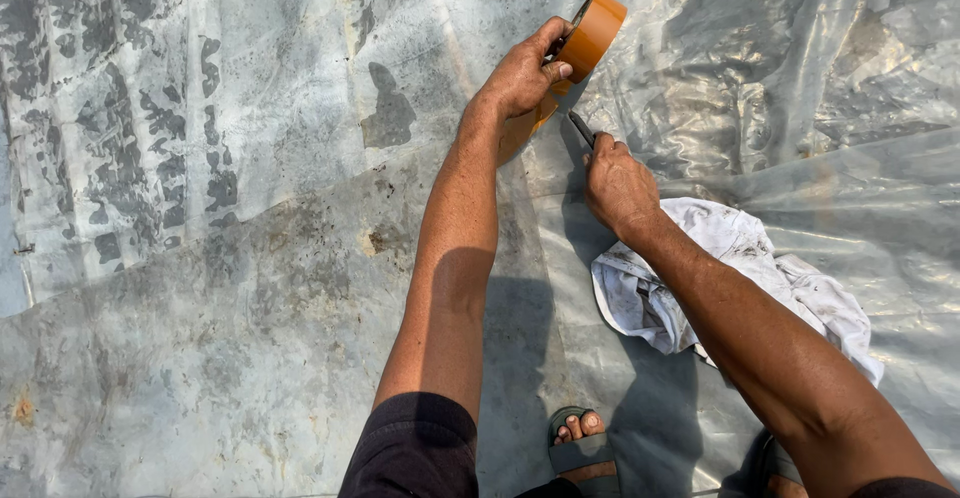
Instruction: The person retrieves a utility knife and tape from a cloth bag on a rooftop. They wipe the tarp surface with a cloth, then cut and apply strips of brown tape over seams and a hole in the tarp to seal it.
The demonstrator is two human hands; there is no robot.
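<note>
A wide sheet of translucent grey plastic [250,258] covers the ground, stained and wrinkled, with a second, shinier layer overlapping it at the upper right. On it, beneath the right forearm, lies a crumpled white cloth [730,258] marked with dirt. The left hand [522,78] is clamped on a roll of brown tape [590,33], held tilted on edge just above the sheet, a short strip of tape running down from it. The right hand [618,186] is closed around a small dark blade [580,126] whose tip points at the strip, just beside the roll. A sandalled foot [582,448] shows at the bottom edge.
</note>
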